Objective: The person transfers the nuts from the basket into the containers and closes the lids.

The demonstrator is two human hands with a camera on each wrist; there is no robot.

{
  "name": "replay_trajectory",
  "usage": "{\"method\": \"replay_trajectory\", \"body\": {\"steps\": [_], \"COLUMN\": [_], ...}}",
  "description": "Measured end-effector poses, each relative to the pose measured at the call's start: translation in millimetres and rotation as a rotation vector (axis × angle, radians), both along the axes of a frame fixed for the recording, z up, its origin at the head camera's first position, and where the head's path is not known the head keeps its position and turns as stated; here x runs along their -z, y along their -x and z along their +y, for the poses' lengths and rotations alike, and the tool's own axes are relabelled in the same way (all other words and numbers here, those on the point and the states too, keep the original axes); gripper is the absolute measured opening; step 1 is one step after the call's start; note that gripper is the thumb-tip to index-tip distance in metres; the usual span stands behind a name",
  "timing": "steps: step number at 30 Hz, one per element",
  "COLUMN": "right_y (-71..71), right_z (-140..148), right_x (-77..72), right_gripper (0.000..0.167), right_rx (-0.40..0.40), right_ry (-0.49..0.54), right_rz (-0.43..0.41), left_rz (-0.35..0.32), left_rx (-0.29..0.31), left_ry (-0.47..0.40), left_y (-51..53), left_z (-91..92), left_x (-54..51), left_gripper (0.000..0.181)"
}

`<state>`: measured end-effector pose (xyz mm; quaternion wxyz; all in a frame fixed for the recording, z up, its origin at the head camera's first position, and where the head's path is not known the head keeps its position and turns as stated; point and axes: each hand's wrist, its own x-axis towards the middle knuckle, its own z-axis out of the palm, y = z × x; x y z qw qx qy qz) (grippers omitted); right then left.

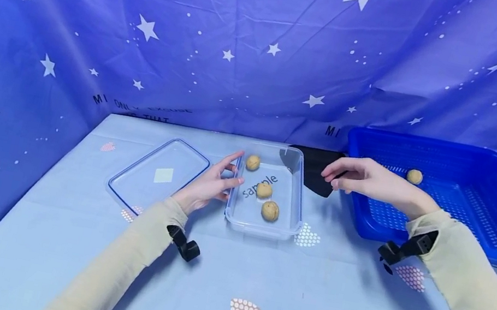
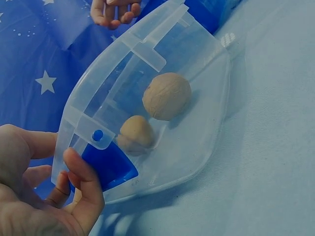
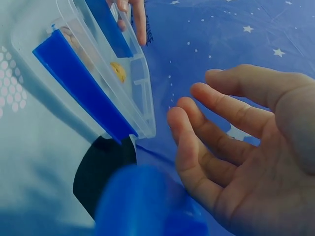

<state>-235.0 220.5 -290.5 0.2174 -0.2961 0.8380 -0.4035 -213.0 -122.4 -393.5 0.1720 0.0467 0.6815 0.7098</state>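
Each walnut should feel light, hard and grippy, though prone to rolling; a thumb-and-fingertip pinch across its widest part should suit. All look tan, roundish and faintly wrinkled. In the box (image 1: 261,230), one walnut (image 1: 252,163) lies toward ten or eleven o'clock, another (image 1: 264,190) near the middle, a third (image 1: 270,211) toward five. A fourth (image 1: 414,176) sits in the basket (image 1: 430,143), between two and three o'clock from the box. The clear box is probably light and slick, best steadied by a side wall. The left hand (image 1: 208,184) touches its nine-o'clock wall, thumb and forefinger spread. The right hand (image 1: 368,182) hangs between box and basket, fingers loosely bent, holding nothing.
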Motion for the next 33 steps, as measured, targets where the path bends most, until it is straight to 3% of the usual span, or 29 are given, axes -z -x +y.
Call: {"method": "replay_trajectory", "body": {"steps": [7,14,25,33], "right_y": [-1.3,0.6,4.7,14.4], "right_z": [16.4,34.6,53.9,64.8], "right_x": [-8.1,-13.1,-16.6,-17.2], "right_gripper": [0.026,0.026,0.026,0.025], "right_rx": [0.111,0.212,0.216,0.292], "right_ry": [-0.015,-0.013,-0.015,-0.045], "right_rz": [0.054,0.056,0.071,0.071], "left_rz": [0.005,0.001,0.0,0.004], "left_rx": [0.009,0.007,0.003,0.007], "left_ry": [0.001,-0.017,0.005,0.014], "left_y": [0.0,0.8,-0.3,-0.8], "left_z": [-1.0,-1.1,0.3,-0.2], "left_x": [0.3,0.6,-2.5,-2.9], "left_gripper": [0.073,0.072,0.072,0.073]}}
